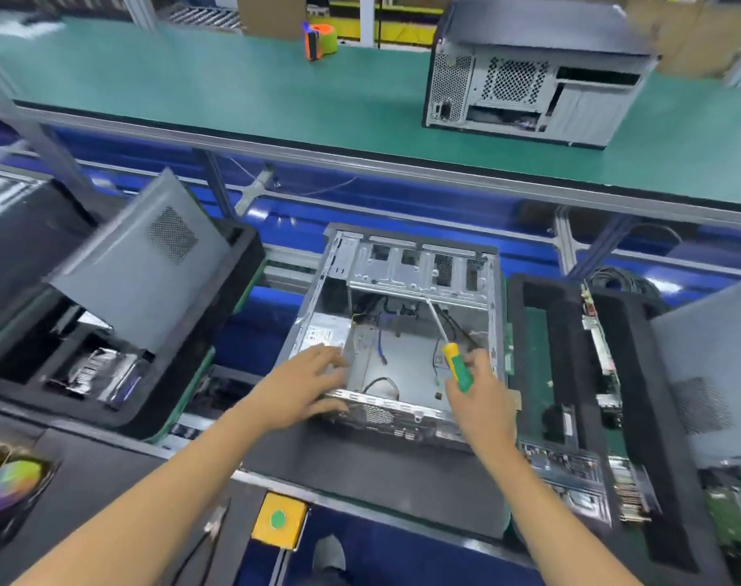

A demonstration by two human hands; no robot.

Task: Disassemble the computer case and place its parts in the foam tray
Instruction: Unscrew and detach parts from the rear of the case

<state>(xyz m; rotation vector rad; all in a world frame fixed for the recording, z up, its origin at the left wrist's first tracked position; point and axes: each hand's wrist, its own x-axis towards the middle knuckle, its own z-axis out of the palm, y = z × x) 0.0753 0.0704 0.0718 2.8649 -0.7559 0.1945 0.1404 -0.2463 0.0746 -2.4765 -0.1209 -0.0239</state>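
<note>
Two hands work at the open case in the middle of the frame. Left hand lies with fingers spread and fairly straight on the case's near left edge. Right hand grips a screwdriver with a green and yellow handle, its shaft angled up into the case. Black foam trays sit at left and right; the left one bears a grey panel. Another case stands at upper right.

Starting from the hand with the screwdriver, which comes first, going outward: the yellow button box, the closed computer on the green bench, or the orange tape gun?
From the right hand:
1. Yellow button box, near, lower left.
2. Closed computer, far bench, right.
3. Orange tape gun, far bench, back left, farthest.
</note>
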